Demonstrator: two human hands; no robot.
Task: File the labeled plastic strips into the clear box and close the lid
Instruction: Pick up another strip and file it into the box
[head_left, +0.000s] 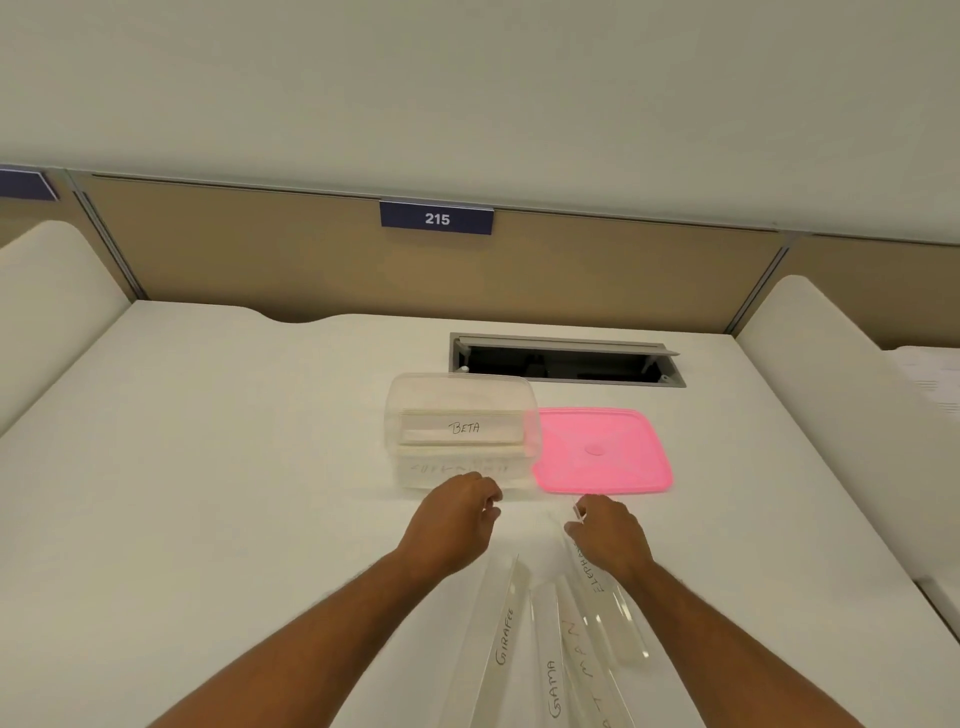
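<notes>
Strips (550, 649) lie fanned on the tabletop (208, 467) near the person, the right hand (608, 535) closing a narrow grip on one's far end, the left hand (457, 519) curled empty beside the clear box (462, 431).

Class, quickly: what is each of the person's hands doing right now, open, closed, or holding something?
Left hand: fingers curled, nothing visibly held; grip cannot be told.
Right hand: pinching the end of the clear plastic strip labelled ELEPHANT.
</notes>
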